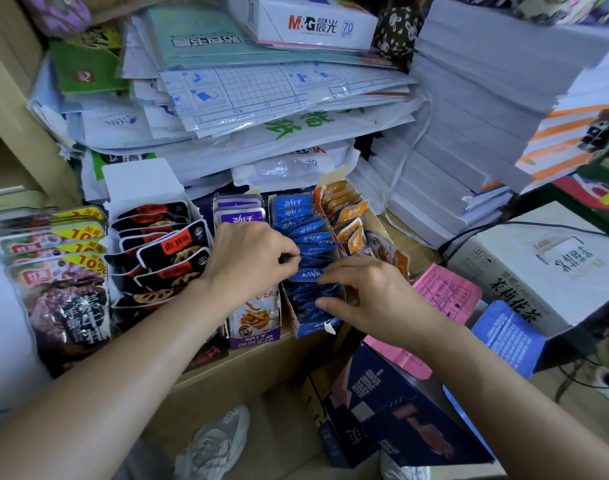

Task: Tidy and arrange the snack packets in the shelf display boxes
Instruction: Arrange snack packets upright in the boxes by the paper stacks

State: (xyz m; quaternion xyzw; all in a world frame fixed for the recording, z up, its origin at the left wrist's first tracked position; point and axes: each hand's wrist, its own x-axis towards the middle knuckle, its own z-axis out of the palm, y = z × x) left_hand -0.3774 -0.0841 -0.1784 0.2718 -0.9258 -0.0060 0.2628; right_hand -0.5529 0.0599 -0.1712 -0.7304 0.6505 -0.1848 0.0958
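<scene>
Hard to read the print on the blue packets, small and partly blurred. Covered by the left hand: the middle of the purple box, just left of the blue box. Hidden for the most part behind the right hand: the near end of the orange packets, just right of the blue box. Cut off by the picture's left edge: the big dark packets, well left of the blue box, beyond the black packets. Blurred at the bottom, below the blue box: a white shoe.

Left hand over the middle of the blue box, fingers curled, pinching the top edges of some blue packets between thumb and fingertips. Right hand nearer the front of the same box, fingers only slightly bent, holding a small bunch of blue packets between fingertips above and thumb below. Blue packets standing in one row inside the blue box, leaning, from back to front. Cannot tell how many packets in each grip.
</scene>
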